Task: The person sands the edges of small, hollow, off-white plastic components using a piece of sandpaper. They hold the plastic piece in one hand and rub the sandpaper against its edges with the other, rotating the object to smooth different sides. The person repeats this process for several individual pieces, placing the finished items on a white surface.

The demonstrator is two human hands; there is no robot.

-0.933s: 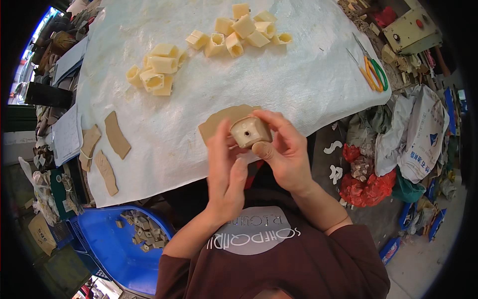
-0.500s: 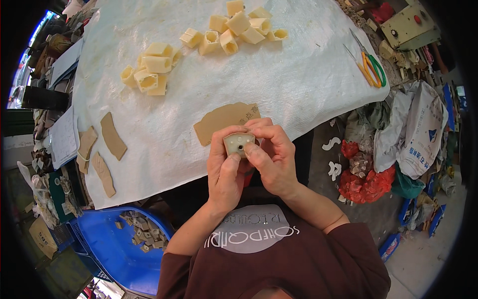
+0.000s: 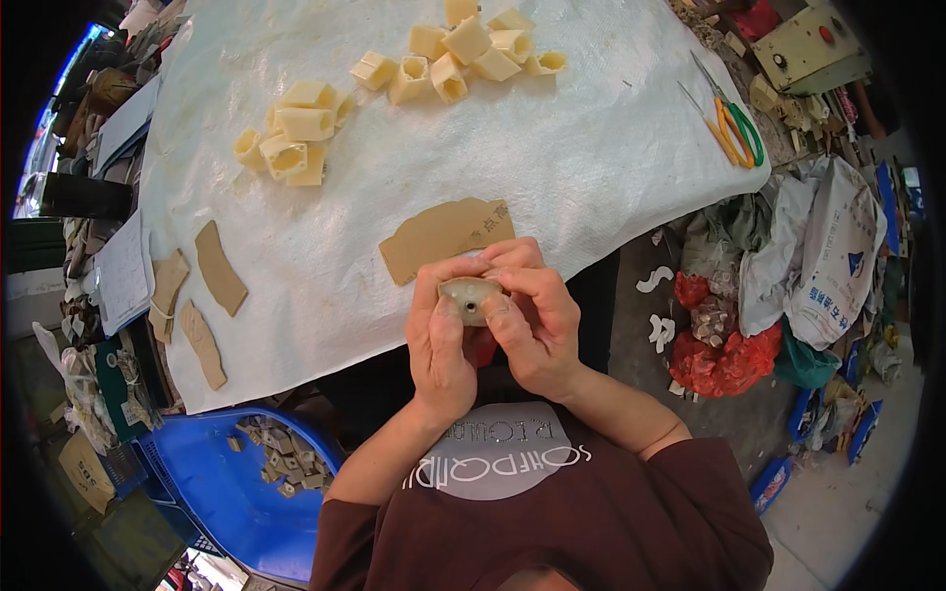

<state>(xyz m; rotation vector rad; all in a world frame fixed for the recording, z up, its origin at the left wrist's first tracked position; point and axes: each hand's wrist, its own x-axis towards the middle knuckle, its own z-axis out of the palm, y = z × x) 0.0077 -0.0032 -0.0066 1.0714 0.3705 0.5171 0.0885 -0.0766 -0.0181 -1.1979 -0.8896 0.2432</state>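
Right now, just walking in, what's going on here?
A person's left hand and right hand together hold a small beige piece with a dark hole, above the near edge of a white sheet. A brown cutout lies just beyond the hands. Farther off are two clusters of pale yellow hollow blocks; a blue tub sits lower left.
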